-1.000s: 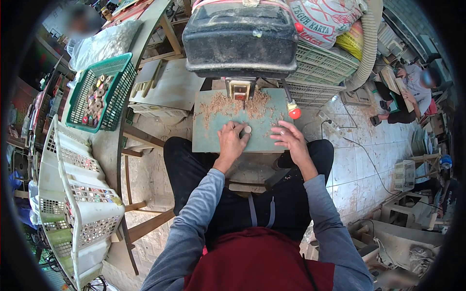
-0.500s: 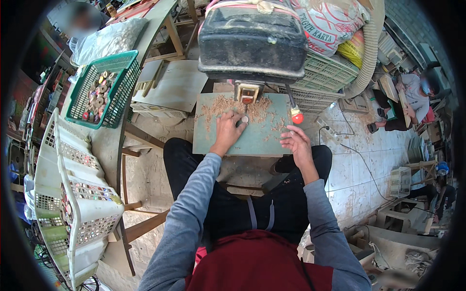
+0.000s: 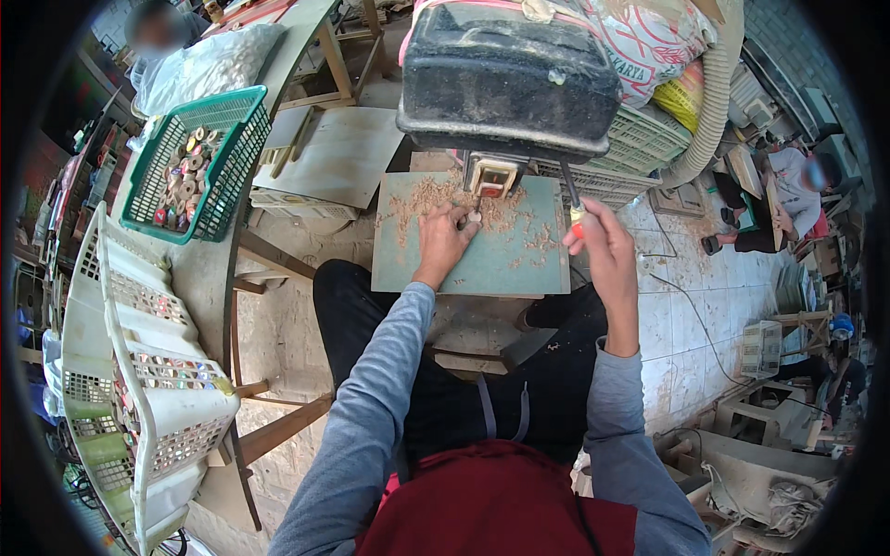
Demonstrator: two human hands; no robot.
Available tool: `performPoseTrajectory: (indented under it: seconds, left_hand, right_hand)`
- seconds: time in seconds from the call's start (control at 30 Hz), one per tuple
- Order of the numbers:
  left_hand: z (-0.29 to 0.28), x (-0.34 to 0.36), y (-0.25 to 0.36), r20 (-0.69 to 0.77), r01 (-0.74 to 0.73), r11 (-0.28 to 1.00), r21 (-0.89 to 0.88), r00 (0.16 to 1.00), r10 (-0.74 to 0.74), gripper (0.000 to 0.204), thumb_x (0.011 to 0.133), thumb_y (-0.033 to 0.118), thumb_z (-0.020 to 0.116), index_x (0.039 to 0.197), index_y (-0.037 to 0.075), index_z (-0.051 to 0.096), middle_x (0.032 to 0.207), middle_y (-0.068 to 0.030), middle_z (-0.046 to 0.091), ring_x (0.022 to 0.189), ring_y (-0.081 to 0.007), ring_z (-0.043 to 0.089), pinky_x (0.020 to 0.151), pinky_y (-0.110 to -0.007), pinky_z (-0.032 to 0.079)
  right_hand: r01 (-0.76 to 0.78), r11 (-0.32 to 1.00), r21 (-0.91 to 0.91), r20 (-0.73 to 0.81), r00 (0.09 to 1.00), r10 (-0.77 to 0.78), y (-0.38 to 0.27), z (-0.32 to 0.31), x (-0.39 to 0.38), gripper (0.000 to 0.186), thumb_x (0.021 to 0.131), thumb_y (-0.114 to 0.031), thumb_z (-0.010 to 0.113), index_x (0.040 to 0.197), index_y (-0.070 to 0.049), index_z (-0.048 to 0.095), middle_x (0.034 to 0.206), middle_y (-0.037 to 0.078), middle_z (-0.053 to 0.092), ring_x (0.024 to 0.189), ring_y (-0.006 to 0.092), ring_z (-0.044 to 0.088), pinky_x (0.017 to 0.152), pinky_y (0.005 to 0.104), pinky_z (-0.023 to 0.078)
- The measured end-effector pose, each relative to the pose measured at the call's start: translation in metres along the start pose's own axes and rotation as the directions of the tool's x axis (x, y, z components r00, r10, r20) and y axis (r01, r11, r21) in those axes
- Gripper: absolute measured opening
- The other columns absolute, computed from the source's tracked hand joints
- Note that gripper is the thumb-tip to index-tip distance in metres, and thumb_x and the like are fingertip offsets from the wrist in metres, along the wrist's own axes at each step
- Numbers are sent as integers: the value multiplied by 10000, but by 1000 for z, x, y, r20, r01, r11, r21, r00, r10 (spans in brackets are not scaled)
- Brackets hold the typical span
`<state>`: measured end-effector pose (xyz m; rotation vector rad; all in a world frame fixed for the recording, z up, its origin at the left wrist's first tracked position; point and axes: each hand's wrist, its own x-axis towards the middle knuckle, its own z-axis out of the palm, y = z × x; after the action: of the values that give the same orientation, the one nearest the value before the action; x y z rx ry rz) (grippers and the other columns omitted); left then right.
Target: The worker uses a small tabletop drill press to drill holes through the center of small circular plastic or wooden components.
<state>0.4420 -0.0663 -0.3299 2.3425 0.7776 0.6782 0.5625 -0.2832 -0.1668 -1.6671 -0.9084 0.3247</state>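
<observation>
Under the black drill press head [image 3: 505, 79], my left hand [image 3: 445, 236] rests on the green board [image 3: 501, 264], fingers closed on a small round wooden disc [image 3: 475, 217] just below the spindle housing [image 3: 493, 178]. Curly shavings [image 3: 527, 222] lie around it. My right hand [image 3: 607, 250], at the board's right, has its fingers round the red knob [image 3: 578, 229] of the machine's hanging lever [image 3: 570, 185].
At left, a green basket [image 3: 162, 232] of small discs and a white basket [image 3: 176, 398] beside a bench [image 3: 236, 199]. Sacks [image 3: 640, 37], crates [image 3: 649, 125] and a hose [image 3: 705, 130] stand behind the machine. A co-worker [image 3: 788, 185] sits at right holding boards; another person [image 3: 162, 37] is at top left.
My left hand has moved forward with the disc toward the spindle. My right hand has risen from open at the board's right edge onto the lever's red knob.
</observation>
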Motion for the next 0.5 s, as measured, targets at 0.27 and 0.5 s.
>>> performPoseTrajectory:
  seconds: [0.27,0.5]
  left_hand:
    - [-1,0,2,-39,1,1000,29,999,0,315,790,292,780,1042,104,763,911,-58,648,928,-260,591,838,-417,387]
    - [1,1,5,-62,-1,999,38,998,4,347,780,307,795,1059,104,764,909,-61,657,912,-266,599,819,-432,394]
  right_hand:
    - [-68,926,-371,86,991,107,22,6,21,340,986,-341,589,973,-1,592,737,129,670,648,260,656,633,361,484]
    - [-102,907,-409,53,989,135,58,11,48,397,949,-383,625,1050,1,614,763,152,670,668,274,680,649,383,490]
